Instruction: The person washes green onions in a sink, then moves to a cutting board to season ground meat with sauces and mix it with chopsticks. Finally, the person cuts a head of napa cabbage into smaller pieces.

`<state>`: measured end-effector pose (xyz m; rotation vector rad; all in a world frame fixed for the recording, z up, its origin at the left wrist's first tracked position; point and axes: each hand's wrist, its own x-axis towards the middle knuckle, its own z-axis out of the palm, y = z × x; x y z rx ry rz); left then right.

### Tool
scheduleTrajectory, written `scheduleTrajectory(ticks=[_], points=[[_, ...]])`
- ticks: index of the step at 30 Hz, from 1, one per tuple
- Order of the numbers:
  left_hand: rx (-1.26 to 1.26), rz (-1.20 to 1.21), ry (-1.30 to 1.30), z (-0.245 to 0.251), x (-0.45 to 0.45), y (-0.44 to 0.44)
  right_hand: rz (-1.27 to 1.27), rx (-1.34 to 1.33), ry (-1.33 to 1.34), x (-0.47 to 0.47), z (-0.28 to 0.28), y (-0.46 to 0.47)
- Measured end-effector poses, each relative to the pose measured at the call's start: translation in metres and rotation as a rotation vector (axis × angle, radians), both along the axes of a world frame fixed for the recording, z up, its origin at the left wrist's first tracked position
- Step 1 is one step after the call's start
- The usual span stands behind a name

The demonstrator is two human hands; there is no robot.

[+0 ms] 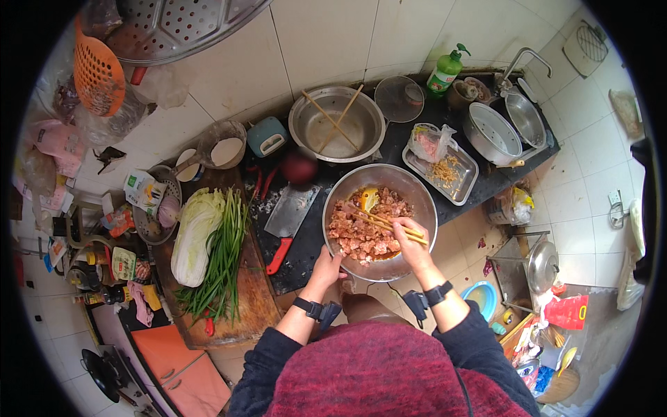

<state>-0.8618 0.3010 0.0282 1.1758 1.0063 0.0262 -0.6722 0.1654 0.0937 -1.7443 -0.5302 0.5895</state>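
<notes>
A wide stainless steel bowl (423, 211) sits at the front edge of the black counter, holding minced meat (348, 229). A yellow patch that looks like egg (370, 198) lies on the meat near the far side, and dark liquid shows around the edges. My left hand (327, 271) grips the bowl's near left rim. In my right hand (415, 244) is a pair of chopsticks (383, 223), their tips down in the meat. Left of the bowl lies a cleaver (292, 211) with a red handle pointing towards me.
A wooden cutting board (255, 313) carries a napa cabbage (197, 240) and green chives (224, 260). Behind the bowl stands a metal basin (305, 133) with crossed chopsticks. To the right is a metal tray (461, 193) with dried shrimp-like bits and a bag; pots (492, 133) stand beyond.
</notes>
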Motion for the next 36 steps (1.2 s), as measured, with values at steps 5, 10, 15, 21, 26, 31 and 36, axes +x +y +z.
scheduleTrajectory(ticks=[5, 10, 15, 21, 26, 31, 36], points=[[0.005, -0.015, 0.013, 0.002, -0.002, -0.002, -0.042, -0.026, -0.178, 0.002, -0.016, -0.002], [0.050, -0.024, 0.012, 0.003, -0.002, -0.001, -0.015, -0.203, -0.227, 0.018, -0.004, -0.002], [0.044, -0.055, 0.039, -0.001, -0.003, 0.000, -0.070, 0.005, 0.023, 0.034, 0.029, -0.001], [0.050, -0.059, 0.043, 0.000, -0.003, 0.000, 0.004, 0.008, 0.066, 0.033, 0.030, -0.008], [0.064, -0.057, 0.042, 0.003, -0.003, 0.001, -0.188, 0.002, 0.275, 0.036, 0.010, -0.021], [0.036, -0.066, 0.032, 0.002, -0.005, 0.001, -0.276, 0.049, 0.198, 0.033, 0.012, -0.042], [0.045, -0.067, 0.044, -0.001, -0.004, 0.002, -0.076, 0.049, -0.042, 0.019, 0.022, -0.020]])
